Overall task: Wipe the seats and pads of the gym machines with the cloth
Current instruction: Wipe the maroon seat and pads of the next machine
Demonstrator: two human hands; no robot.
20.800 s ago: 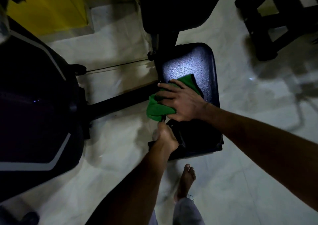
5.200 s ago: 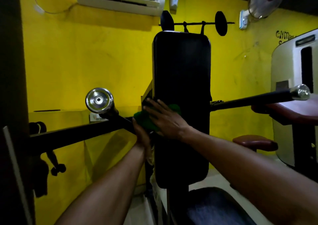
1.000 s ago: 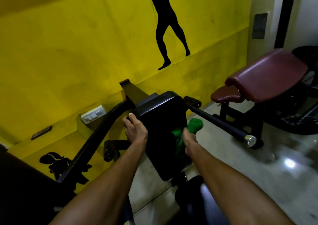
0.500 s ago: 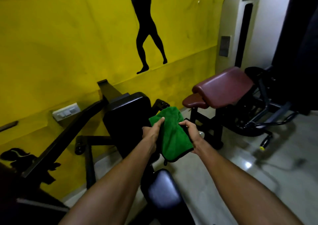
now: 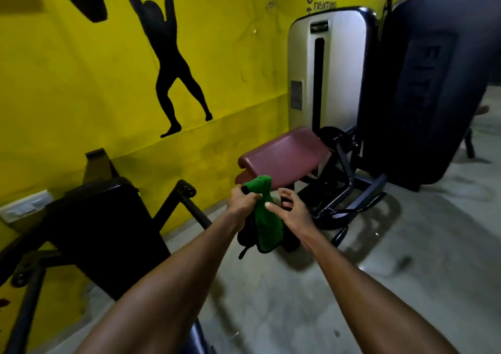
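Observation:
The green cloth (image 5: 267,218) hangs in the air in front of me, gripped near its top by my left hand (image 5: 242,200). My right hand (image 5: 288,208) is just beside it with fingers loosely spread, the thumb close to the fabric, holding nothing. A maroon arm pad (image 5: 284,156) of a curl machine stands just beyond the cloth. The black back pad (image 5: 105,234) of the machine at my left stands tilted near the yellow wall.
A white weight-stack cover (image 5: 330,66) stands behind the maroon pad. A large dark machine shroud (image 5: 431,88) fills the right side. Black frame bars (image 5: 184,204) jut out from the left machine. Grey floor (image 5: 393,259) lies open to the right.
The view has swung right toward the maroon pad. My right hand has let go of the cloth, which now hangs from my left hand alone instead of being spread between both.

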